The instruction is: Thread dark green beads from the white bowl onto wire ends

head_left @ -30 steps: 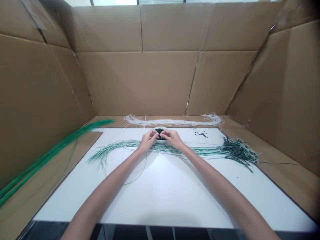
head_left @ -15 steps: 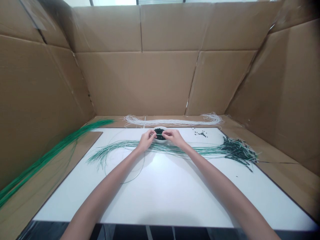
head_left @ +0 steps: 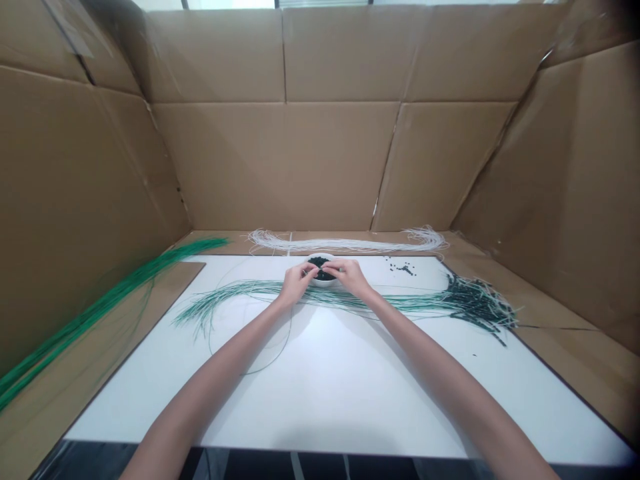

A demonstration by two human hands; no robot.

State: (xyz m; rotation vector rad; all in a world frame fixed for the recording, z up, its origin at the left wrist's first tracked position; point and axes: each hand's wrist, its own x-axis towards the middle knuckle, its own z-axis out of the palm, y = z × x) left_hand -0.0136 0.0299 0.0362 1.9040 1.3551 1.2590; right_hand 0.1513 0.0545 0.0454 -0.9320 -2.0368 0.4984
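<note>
My left hand (head_left: 295,281) and my right hand (head_left: 351,275) meet over a small white bowl (head_left: 321,279) of dark beads at the far middle of the white table (head_left: 325,373). Both hands pinch a thin green wire (head_left: 320,270) stretched between their fingertips. The wire loops down from my left hand in a wide curve (head_left: 260,363) on the table. Under my wrists lies a long bundle of green wires (head_left: 240,293); its right end (head_left: 475,303) carries dark beads.
A bundle of white wires (head_left: 350,243) lies behind the bowl. Loose dark beads (head_left: 401,268) sit to the bowl's right. More green wires (head_left: 100,307) lean along the left cardboard. Cardboard walls (head_left: 330,133) enclose the table on three sides.
My fingertips drew apart along the wire half a second ago and have now come closer together again over the bowl. The arms have barely shifted.
</note>
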